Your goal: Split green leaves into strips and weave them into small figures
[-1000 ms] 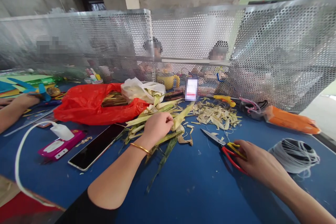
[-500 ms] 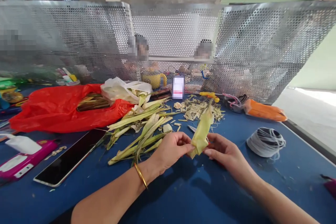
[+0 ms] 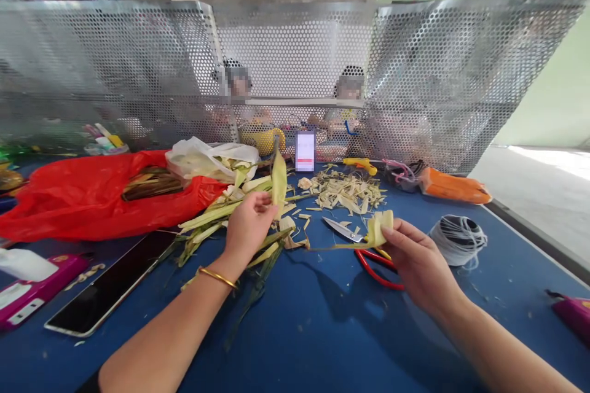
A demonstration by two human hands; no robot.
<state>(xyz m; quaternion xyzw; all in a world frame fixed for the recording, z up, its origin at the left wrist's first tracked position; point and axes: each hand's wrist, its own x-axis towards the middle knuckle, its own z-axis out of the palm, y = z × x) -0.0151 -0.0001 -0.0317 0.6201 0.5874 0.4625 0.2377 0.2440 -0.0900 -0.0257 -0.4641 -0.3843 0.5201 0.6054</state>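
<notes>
My left hand [image 3: 247, 225] is closed on an upright pale green leaf strip [image 3: 279, 179], held above a loose pile of long leaves [image 3: 216, 221] on the blue table [image 3: 322, 331]. My right hand [image 3: 417, 258] pinches a narrower torn piece of leaf [image 3: 378, 228], whose thin tail trails left toward the pile. Red-handled scissors [image 3: 364, 249] lie on the table just under and left of my right hand.
A red plastic bag [image 3: 87, 199] and a white bag [image 3: 207, 159] lie at back left. Leaf scraps [image 3: 345, 190] are heaped at the centre back, a coil of white string [image 3: 458, 239] at right, a dark phone [image 3: 108, 288] and a pink item [image 3: 27, 291] at left. A perforated metal screen [image 3: 415, 86] stands behind, with people beyond it.
Both hands held one leaf together half a second ago. Now the leaf is split: my left hand has moved left and up with one strip, my right hand stays right with the other.
</notes>
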